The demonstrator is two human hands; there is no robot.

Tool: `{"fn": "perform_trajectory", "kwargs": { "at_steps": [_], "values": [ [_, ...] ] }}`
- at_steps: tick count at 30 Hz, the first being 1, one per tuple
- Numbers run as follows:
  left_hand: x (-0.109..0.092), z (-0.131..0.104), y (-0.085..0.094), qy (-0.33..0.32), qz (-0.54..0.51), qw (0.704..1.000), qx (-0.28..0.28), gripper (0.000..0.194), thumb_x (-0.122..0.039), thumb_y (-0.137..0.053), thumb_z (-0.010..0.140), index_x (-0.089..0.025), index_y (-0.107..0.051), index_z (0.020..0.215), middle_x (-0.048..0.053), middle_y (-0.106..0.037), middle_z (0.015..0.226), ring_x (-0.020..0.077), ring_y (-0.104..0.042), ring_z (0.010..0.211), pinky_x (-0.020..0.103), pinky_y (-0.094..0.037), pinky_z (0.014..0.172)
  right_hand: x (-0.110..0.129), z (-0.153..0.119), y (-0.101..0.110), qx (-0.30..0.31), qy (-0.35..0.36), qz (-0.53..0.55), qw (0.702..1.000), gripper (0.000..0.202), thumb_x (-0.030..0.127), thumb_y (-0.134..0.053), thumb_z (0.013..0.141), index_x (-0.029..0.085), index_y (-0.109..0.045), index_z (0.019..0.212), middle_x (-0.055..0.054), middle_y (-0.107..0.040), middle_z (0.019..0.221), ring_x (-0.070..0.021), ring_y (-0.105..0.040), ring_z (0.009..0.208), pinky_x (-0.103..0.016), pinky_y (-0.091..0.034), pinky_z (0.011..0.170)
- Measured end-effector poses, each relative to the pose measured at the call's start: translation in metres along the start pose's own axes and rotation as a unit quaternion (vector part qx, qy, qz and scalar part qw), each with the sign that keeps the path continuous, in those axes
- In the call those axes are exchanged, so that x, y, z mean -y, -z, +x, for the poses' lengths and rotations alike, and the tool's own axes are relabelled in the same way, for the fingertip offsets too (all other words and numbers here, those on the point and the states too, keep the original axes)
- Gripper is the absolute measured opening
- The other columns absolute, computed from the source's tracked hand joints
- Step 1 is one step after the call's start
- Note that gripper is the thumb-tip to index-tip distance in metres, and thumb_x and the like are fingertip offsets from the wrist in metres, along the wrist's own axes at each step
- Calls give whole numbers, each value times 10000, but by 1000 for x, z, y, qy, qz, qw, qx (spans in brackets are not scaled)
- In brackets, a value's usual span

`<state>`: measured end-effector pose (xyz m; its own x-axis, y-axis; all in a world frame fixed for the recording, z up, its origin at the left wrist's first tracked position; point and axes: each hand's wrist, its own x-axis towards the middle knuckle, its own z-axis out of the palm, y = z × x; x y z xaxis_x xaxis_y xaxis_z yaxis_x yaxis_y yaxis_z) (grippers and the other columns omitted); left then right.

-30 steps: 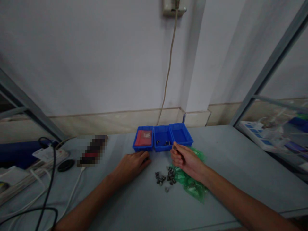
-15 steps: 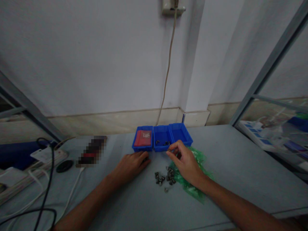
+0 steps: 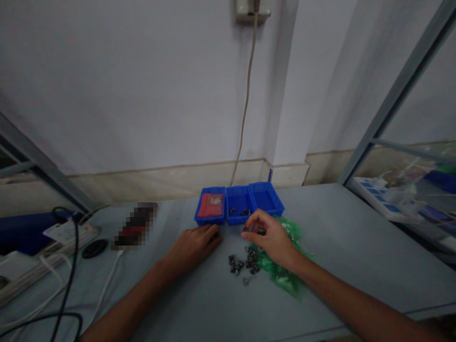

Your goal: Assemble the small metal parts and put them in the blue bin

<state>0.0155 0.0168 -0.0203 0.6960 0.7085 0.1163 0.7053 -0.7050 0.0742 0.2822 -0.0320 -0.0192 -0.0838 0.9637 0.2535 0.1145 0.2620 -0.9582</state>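
Observation:
Several small dark metal parts (image 3: 251, 259) lie in a loose pile on the grey table. Just above them, my right hand (image 3: 268, 236) has thumb and index finger pinched round something small and dark that I cannot make out. My left hand (image 3: 200, 242) rests on the table in front of the left bin, its fingers curled together; whatever they hold, if anything, is hidden. Three blue bins stand side by side: the left bin (image 3: 210, 221) holds a red packet (image 3: 211, 205), the middle bin (image 3: 237, 220) a few small metal parts, and the right bin (image 3: 266, 197) shows a bare floor.
Green plastic wrap (image 3: 285, 275) lies beneath and beside my right hand. On the left are a pixelated flat object (image 3: 135, 225), a round black disc (image 3: 94, 248), cables and a power strip (image 3: 17, 280). The wall (image 3: 160, 185) rises behind the bins.
My right hand has shifted slightly down and left, away from the middle bin's front edge. My left hand stays in place. The view has shifted slightly.

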Motion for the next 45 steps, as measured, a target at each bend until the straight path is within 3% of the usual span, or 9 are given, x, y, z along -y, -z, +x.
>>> {"fn": "perform_trajectory", "kwargs": {
  "at_steps": [4,9,15,18,24,30,37,42,45],
  "values": [
    [0,0,0,4,-2,1000,2,212,-398,-483,1119,-227,-608,1124,53,-760,1076,240,-738,918,324,-527,750,5,3,1,29,-82,173,981,337,352,-916,769,219,-620,861,12,-697,902,-77,-476,500,-220,-346,423],
    [1,0,-2,3,-3,1000,-5,224,-404,-478,1119,-230,-618,1133,56,-762,1074,237,-738,927,319,-530,764,5,4,5,11,-131,251,959,309,361,-922,785,204,-682,898,55,-614,700,-59,-439,472,-184,-287,406],
    [0,-1,-1,1,-2,1000,-4,256,-417,-450,1125,-223,-618,1132,66,-760,1051,243,-734,899,331,-532,757,3,6,6,-4,-172,328,929,371,483,-900,811,180,-701,889,-17,-703,886,-49,-419,510,-170,-268,395],
    [-1,0,0,5,-3,1000,-6,260,-416,-448,1123,-221,-620,1116,67,-759,1039,238,-733,899,321,-532,753,1,7,6,-18,-191,360,913,404,495,-917,786,174,-682,860,12,-653,771,-46,-398,480,-167,-252,391],
    [-1,-1,0,8,-7,1000,-3,249,-409,-452,1121,-223,-619,1118,65,-760,1028,233,-734,896,317,-532,747,1,8,9,9,-196,397,897,424,504,-873,839,170,-621,772,82,-455,580,-39,-270,437,-177,-202,394],
    [0,-1,0,2,-3,1000,-5,261,-421,-447,1124,-221,-614,1138,69,-763,1059,242,-736,908,329,-535,750,4,7,8,-5,-171,371,913,395,509,-859,849,184,-634,841,67,-517,645,-46,-272,457,-181,-202,400],
    [1,-1,-1,3,-15,1000,-10,260,-432,-446,1123,-230,-610,1131,65,-761,1071,239,-734,915,328,-534,757,7,6,7,-29,-126,280,951,343,493,-845,860,218,-649,919,7,-660,852,-81,-450,563,-174,-292,419],
    [1,-1,-1,6,-28,999,-17,287,-438,-428,1122,-231,-628,1112,71,-760,1066,224,-730,901,315,-540,767,1,6,6,-46,-51,106,992,270,473,-799,893,246,-664,954,31,-614,755,-117,-459,521,-228,-341,420],
    [0,-1,0,10,-27,1000,-12,287,-439,-435,1119,-229,-629,1107,71,-759,1054,228,-730,893,316,-541,756,-2,3,6,-51,33,-32,998,130,339,-780,923,250,-689,953,24,-604,787,-150,-532,628,-270,-427,559]
  ]
}}
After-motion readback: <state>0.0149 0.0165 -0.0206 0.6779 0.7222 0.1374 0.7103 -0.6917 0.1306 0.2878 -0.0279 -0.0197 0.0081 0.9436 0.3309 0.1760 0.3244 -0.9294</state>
